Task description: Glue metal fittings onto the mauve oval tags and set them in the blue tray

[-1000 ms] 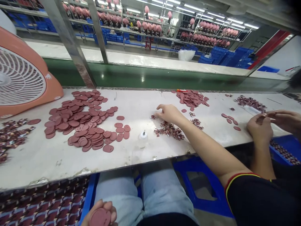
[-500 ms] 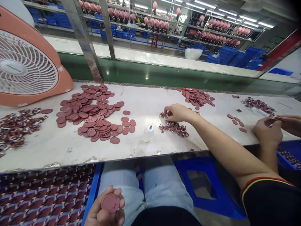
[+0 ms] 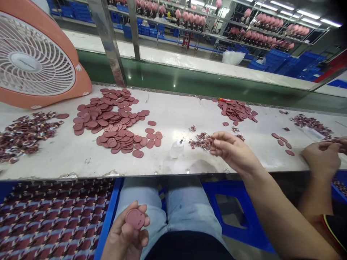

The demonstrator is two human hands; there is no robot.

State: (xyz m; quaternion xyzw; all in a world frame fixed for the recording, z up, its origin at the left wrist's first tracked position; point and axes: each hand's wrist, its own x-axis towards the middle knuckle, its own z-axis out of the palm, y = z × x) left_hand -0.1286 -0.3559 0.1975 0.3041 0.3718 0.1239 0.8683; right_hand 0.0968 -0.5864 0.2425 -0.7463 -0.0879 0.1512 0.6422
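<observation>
My left hand (image 3: 126,231), low over my lap, is closed round a flat dark-red oval disc (image 3: 135,219) with small holes near one edge. Above the bench, my right hand (image 3: 233,150) pinches a small dark-red piece (image 3: 212,142), partly covered by the fingertips. Just left of that hand lies a little heap of small dark-red and white parts (image 3: 200,141). A clear squeeze bottle (image 3: 176,148) with a thin needle tip stands between this heap and a large pile of similar oval discs (image 3: 116,126).
An orange fan (image 3: 40,61) stands at the left, behind more small parts (image 3: 24,135). Below is a blue-edged tray (image 3: 110,216) holding rows of parts. Another oval pile (image 3: 235,110) lies back right. A co-worker's hands (image 3: 324,155) work at the right, beside a white bottle (image 3: 313,133).
My right hand has drawn back toward me and right from the small heap, now lifted with a small piece pinched. My left hand has risen slightly, still holding the disc. The view has shifted.
</observation>
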